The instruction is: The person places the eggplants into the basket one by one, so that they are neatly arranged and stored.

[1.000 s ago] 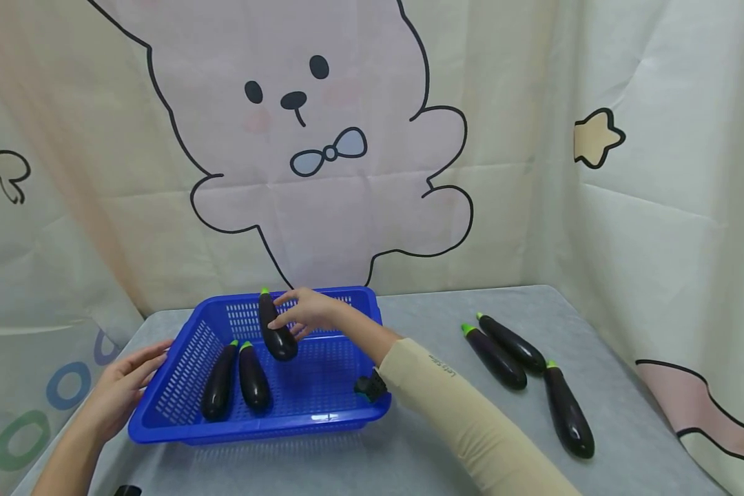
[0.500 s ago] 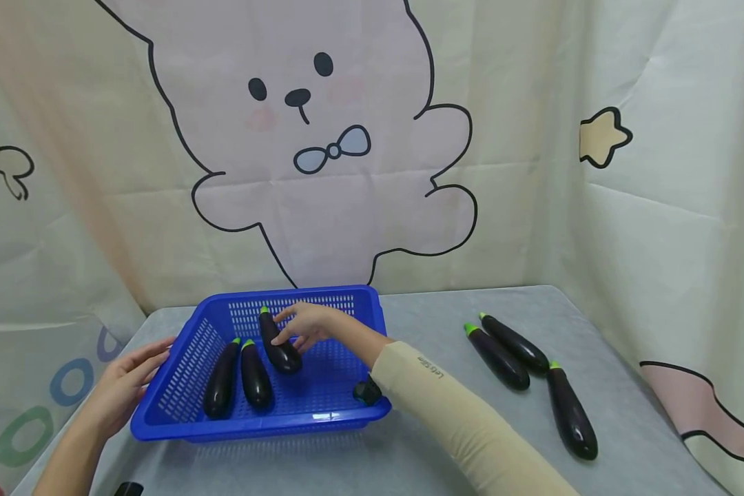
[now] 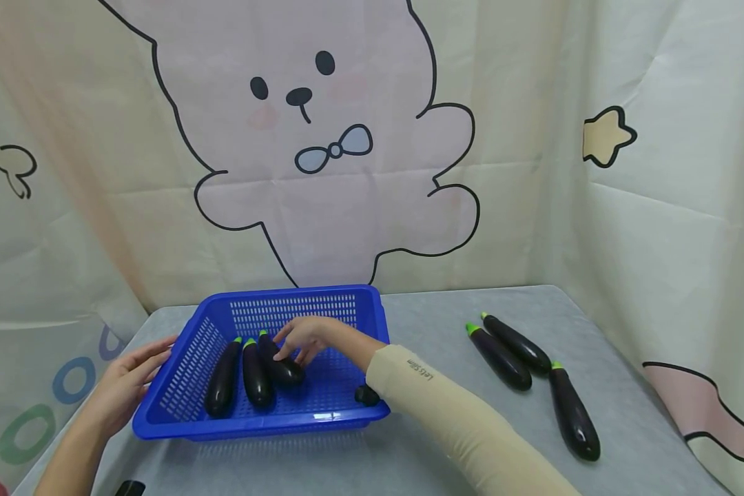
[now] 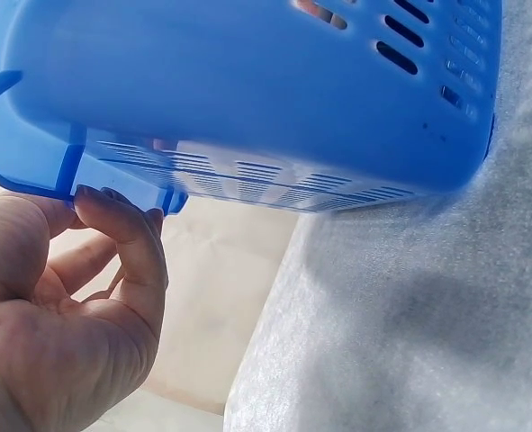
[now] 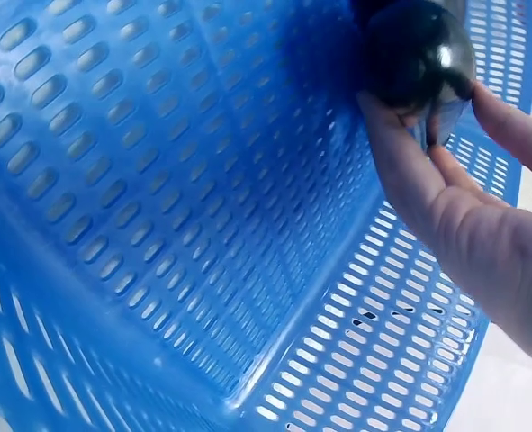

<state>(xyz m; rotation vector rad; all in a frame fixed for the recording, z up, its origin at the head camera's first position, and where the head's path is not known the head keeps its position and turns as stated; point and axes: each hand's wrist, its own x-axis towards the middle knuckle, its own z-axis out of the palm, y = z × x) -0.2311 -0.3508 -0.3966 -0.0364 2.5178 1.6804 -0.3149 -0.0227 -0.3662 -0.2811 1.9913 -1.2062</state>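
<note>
A blue perforated basket (image 3: 254, 428) stands at the left of the grey-covered table. Inside it, two dark eggplants lie side by side, one at the left (image 3: 223, 382) and one to its right (image 3: 257, 382), green stem ends toward the back. My right hand (image 3: 306, 339) grips a third eggplant (image 3: 288, 373) low in the basket, right beside the second. In the right wrist view, thumb and fingers close around the glossy rounded end of this eggplant (image 5: 419, 54). My left hand (image 3: 127, 382) holds the basket's left rim; the left wrist view shows its curled fingers (image 4: 139, 243) at the rim.
Three more eggplants lie on the table to the right: two close together (image 3: 499, 358) and one nearer the front (image 3: 575, 417). A small black object (image 3: 130, 488) shows at the bottom left edge. A printed curtain (image 3: 514, 227) hangs behind the table.
My right hand has lowered the eggplant from above the basket's back part down next to the other two. My left hand has stayed at the rim.
</note>
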